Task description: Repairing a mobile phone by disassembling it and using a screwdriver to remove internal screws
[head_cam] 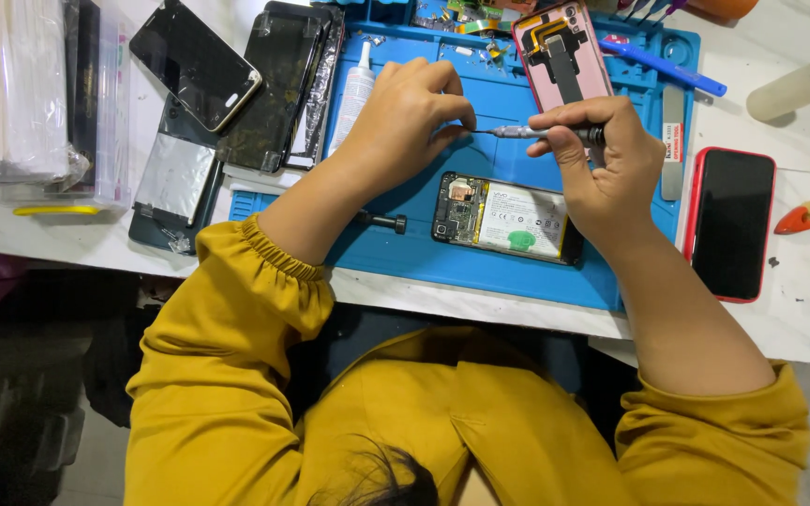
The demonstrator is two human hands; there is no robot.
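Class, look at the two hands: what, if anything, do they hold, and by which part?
A small screwdriver: the right hand grips its dark handle, and the left hand pinches its thin metal tip end.

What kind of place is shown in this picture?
Probably a phone repair bench: an opened phone lies on a blue work mat, both hands hold a small screwdriver, and spare screens lie nearby.

Both forearms reach forward from mustard sleeves, cuffs pushed up near the elbows. Left hand point(405, 117): fingers curled, thumb and index pinched together at the tip, pointing right. Right hand point(602, 164): loose fist, thumb on top, wrist bent inward. The two hands' fingertips nearly meet; probably not touching, hard to tell from above.
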